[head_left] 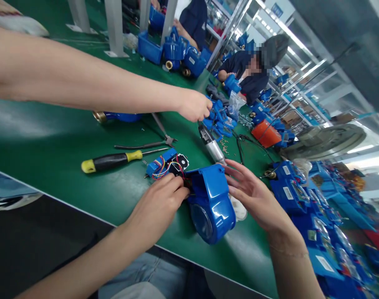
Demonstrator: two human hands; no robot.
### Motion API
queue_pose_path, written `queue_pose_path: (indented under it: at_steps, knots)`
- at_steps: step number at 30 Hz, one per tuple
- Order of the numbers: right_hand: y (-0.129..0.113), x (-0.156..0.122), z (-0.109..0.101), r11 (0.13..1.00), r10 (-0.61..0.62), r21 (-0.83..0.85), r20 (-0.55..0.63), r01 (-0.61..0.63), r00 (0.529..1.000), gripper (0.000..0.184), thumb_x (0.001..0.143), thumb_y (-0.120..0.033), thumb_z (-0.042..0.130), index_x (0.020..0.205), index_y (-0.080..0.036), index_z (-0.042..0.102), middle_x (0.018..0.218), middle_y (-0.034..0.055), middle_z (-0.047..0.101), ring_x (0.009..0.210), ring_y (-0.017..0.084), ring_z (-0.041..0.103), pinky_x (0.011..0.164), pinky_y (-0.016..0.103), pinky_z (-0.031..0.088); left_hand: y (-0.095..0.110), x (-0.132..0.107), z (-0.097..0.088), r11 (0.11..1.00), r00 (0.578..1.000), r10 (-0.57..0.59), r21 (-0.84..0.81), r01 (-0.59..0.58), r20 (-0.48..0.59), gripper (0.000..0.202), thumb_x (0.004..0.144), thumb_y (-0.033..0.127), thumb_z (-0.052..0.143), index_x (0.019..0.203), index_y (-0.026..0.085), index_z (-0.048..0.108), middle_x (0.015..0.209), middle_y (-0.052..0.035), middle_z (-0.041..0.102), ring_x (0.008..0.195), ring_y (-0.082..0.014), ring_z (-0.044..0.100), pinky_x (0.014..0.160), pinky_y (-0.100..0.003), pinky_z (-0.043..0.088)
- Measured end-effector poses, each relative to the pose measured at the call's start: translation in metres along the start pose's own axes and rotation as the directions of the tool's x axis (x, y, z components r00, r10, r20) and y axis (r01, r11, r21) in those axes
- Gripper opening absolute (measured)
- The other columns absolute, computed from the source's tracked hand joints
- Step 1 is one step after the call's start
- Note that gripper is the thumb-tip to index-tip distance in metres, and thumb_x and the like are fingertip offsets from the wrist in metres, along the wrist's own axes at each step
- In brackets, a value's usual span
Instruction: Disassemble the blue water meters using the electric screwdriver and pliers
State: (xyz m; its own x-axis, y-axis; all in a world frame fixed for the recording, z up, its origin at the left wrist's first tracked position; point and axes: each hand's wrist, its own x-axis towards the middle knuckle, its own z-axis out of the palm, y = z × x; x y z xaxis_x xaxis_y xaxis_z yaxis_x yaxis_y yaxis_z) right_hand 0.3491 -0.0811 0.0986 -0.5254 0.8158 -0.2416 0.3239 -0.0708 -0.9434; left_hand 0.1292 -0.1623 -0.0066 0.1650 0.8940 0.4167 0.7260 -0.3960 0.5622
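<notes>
The blue plastic meter housing (210, 203) is gripped at its edge by the curled left hand (156, 207), beside a wired circuit board (167, 166); the open right hand (254, 195) is held just beside the housing.

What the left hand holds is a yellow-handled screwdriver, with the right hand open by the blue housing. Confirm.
Wrong: the left hand is on coloured wires; the yellow-handled screwdriver lies on the green mat, as the head view shows.
</notes>
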Motion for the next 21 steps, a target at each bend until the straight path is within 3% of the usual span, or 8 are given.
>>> queue_pose_path:
  at_steps: [2, 4, 6, 7, 10, 13, 17, 21]
  knots:
    - [-0.008, -0.018, 0.011, 1.0, 0.025, -0.014, -0.107, -0.027, 0.994, 0.068, 0.087, -0.039, 0.073, 0.146, -0.034, 0.039, 0.154, 0.0087, 0.044, 0.138, 0.027, 0.049, 0.113, 0.046, 0.042, 0.003, 0.0, -0.001, 1.0, 1.0, 0.012, 0.005, -0.012, -0.016, 0.017, 0.092, 0.011, 0.054, 0.096, 0.016, 0.07, 0.09, -0.0049, 0.064, 0.088, -0.0228, 0.056, 0.077, -0.037, 0.049]
    - [-0.01, -0.031, 0.03, 0.993, 0.073, -0.085, -0.154, -0.086, 0.985, 0.102, 0.071, -0.048, 0.084, 0.153, -0.037, 0.025, 0.159, 0.009, 0.037, 0.141, 0.032, 0.044, 0.113, 0.05, 0.041, 0.006, 0.001, -0.001, 1.0, 0.999, 0.016, -0.004, -0.017, -0.03, 0.017, 0.092, 0.01, 0.054, 0.095, 0.015, 0.07, 0.088, -0.0052, 0.064, 0.086, -0.0229, 0.057, 0.076, -0.037, 0.049]
    - [-0.007, -0.033, 0.049, 0.96, 0.099, -0.234, -0.222, -0.152, 0.97, 0.125, 0.059, -0.049, 0.09, 0.157, -0.031, 0.016, 0.157, 0.0122, 0.039, 0.141, 0.036, 0.042, 0.115, 0.052, 0.037, 0.008, 0.001, 0.001, 1.0, 0.998, 0.015, -0.016, -0.016, -0.068, 0.016, 0.092, 0.01, 0.055, 0.093, 0.015, 0.07, 0.086, -0.0054, 0.064, 0.084, -0.0226, 0.057, 0.075, -0.037, 0.049]
    - [-0.005, -0.031, 0.056, 0.939, 0.095, -0.298, -0.261, -0.174, 0.961, 0.126, 0.057, -0.047, 0.091, 0.157, -0.026, 0.017, 0.151, 0.0144, 0.045, 0.138, 0.037, 0.045, 0.114, 0.052, 0.037, 0.008, 0.001, 0.003, 1.0, 0.996, 0.015, -0.019, -0.016, -0.093, 0.016, 0.092, 0.01, 0.055, 0.092, 0.014, 0.07, 0.085, -0.0054, 0.065, 0.083, -0.0222, 0.057, 0.074, -0.037, 0.049]
    - [0.002, -0.02, 0.063, 0.924, 0.082, -0.334, -0.307, -0.188, 0.948, 0.09, 0.064, -0.045, 0.084, 0.14, -0.015, 0.046, 0.123, 0.0147, 0.066, 0.112, 0.035, 0.062, 0.099, 0.048, 0.048, 0.007, 0.002, 0.007, 0.999, 0.986, 0.031, -0.017, -0.034, -0.162, 0.014, 0.092, 0.011, 0.057, 0.089, 0.013, 0.07, 0.08, -0.0048, 0.065, 0.079, -0.0206, 0.058, 0.071, -0.034, 0.049]
    - [0.011, -0.012, 0.051, 0.978, 0.119, -0.136, -0.264, -0.159, 0.957, 0.056, 0.069, -0.049, 0.081, 0.113, -0.018, 0.063, 0.102, 0.008, 0.071, 0.091, 0.027, 0.065, 0.083, 0.039, 0.052, 0.006, 0.006, 0.006, 0.999, 0.972, 0.042, -0.013, -0.047, -0.229, 0.01, 0.09, 0.013, 0.06, 0.091, 0.014, 0.07, 0.08, -0.0034, 0.067, 0.078, -0.0194, 0.059, 0.072, -0.033, 0.049]
    - [0.027, -0.005, 0.038, 0.993, 0.038, 0.116, -0.186, -0.016, 0.982, 0.054, 0.071, -0.044, 0.083, 0.117, -0.023, 0.063, 0.11, 0.0039, 0.071, 0.097, 0.023, 0.065, 0.087, 0.034, 0.052, 0.009, 0.015, -0.005, 0.998, 0.961, 0.06, 0.03, -0.054, -0.27, 0.008, 0.088, 0.011, 0.063, 0.091, 0.015, 0.069, 0.082, -0.0025, 0.068, 0.078, -0.0193, 0.059, 0.073, -0.034, 0.049]
    - [0.036, 0.005, 0.038, 0.989, -0.094, 0.092, -0.187, 0.113, 0.978, 0.059, 0.07, -0.04, 0.085, 0.122, -0.026, 0.062, 0.115, 0.0019, 0.069, 0.106, 0.023, 0.063, 0.094, 0.032, 0.05, 0.017, 0.025, -0.015, 0.984, 0.967, 0.046, 0.176, -0.001, -0.252, 0.012, 0.082, 0.001, 0.063, 0.083, 0.012, 0.068, 0.079, -0.0069, 0.065, 0.079, -0.0268, 0.058, 0.07, -0.041, 0.047]
